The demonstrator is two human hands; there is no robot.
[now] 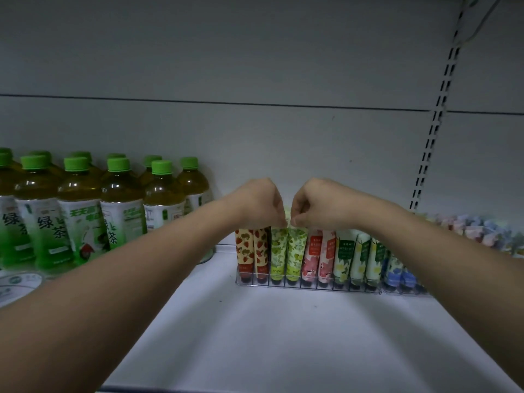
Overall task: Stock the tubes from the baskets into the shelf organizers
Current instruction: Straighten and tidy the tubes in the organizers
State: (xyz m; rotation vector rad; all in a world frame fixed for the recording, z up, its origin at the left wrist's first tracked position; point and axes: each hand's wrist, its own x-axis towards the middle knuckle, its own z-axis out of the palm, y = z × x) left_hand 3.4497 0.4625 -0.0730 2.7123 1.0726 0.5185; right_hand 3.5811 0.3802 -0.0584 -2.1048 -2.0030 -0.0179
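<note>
Two green-patterned tubes [287, 252] stand upright in the clear organizer [309, 287], toward the back of the shelf [283, 336]. The left hand [259, 202] and right hand [314, 201], fingers curled down, each pinch a tube top. Strawberry, pink, white and blue tubes flank them; green tea bottles [82, 205] crowd the shelf's left end.

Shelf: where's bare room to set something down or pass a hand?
Bare: shelf in front of the organizer, and the strip between bottles and organizer. Crowded: organizer slots full of tubes, where left hand and right hand meet.
</note>
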